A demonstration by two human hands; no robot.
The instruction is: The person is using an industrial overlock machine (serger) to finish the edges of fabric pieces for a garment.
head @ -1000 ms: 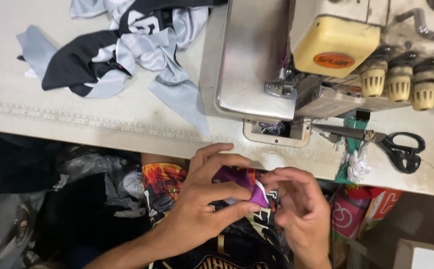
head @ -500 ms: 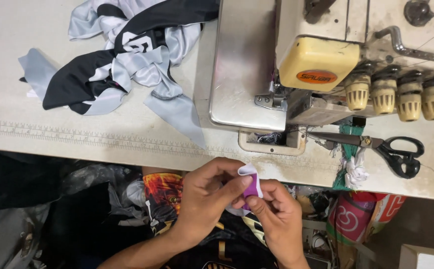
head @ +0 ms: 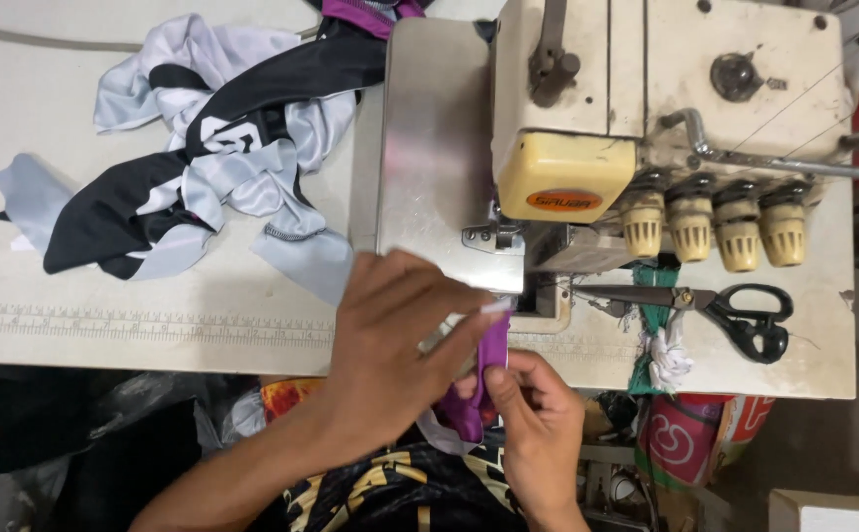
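My left hand (head: pixel 390 345) and my right hand (head: pixel 538 424) both pinch a small purple fabric piece (head: pixel 488 379) with a white edge. It is held at the table's front edge, just before the needle area of the cream sewing machine (head: pixel 646 148). My left fingers stretch toward the metal plate (head: pixel 439 167). The lower part of the purple piece hangs between my hands.
A heap of black, grey and white fabric (head: pixel 203 167) lies on the table at left. Black-handled scissors (head: pixel 735 315) rest right of the machine. More purple fabric (head: pixel 365 12) lies behind the plate. A measuring scale runs along the table front (head: pixel 104 325). Bags sit below.
Both hands have risen from my lap to the table's front edge, bringing the purple piece up to the machine's needle area. The view has closed in on the machine.
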